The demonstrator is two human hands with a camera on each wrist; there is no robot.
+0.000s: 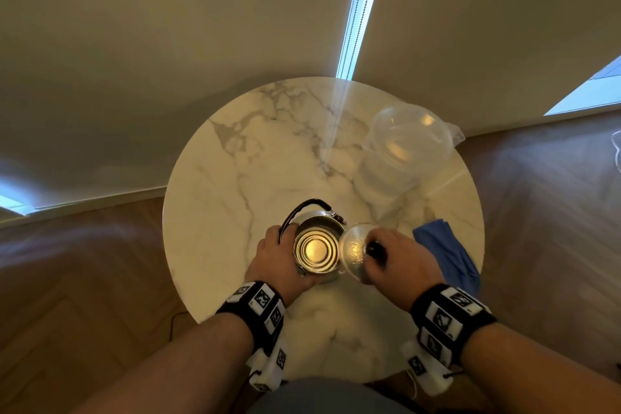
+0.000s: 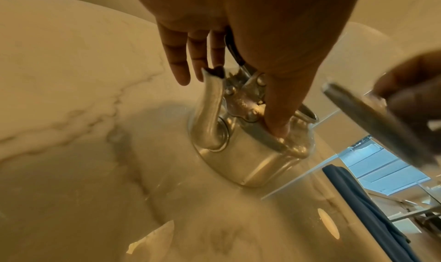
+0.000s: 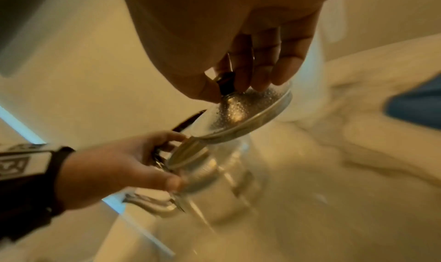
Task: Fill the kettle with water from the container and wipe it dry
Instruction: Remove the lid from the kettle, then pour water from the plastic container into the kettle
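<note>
Near the lower middle of the head view, on the round marble counter (image 1: 235,158), stands the metal kettle (image 1: 317,247), upright and open at the top, its ringed bottom showing through the mouth. Its dark wire handle (image 1: 309,207) is folded toward the upper side of the frame. The left hand (image 1: 277,257) holds the kettle from the left; in the left wrist view the thumb (image 2: 278,122) presses on the kettle's shoulder just beside the handle bracket, while the other fingers (image 2: 177,66) reach straight past the spout (image 2: 210,103), so this grip rests on the body without closing round it. The right hand (image 1: 393,257) pinches the dark knob of the lid (image 1: 356,252), thumb and fingertips closed on it. The lid is off the opening, tilted, just to the right of the kettle's mouth; in the right wrist view its lower edge (image 3: 241,115) sits right at the kettle's rim, though I cannot tell if they touch. Small droplets bead its surface. Toward the upper right of the counter stands the clear plastic container (image 1: 403,151) with water in it, well apart from the kettle. A blue cloth (image 1: 447,255) lies crumpled at the counter's right edge, beside the right hand.
</note>
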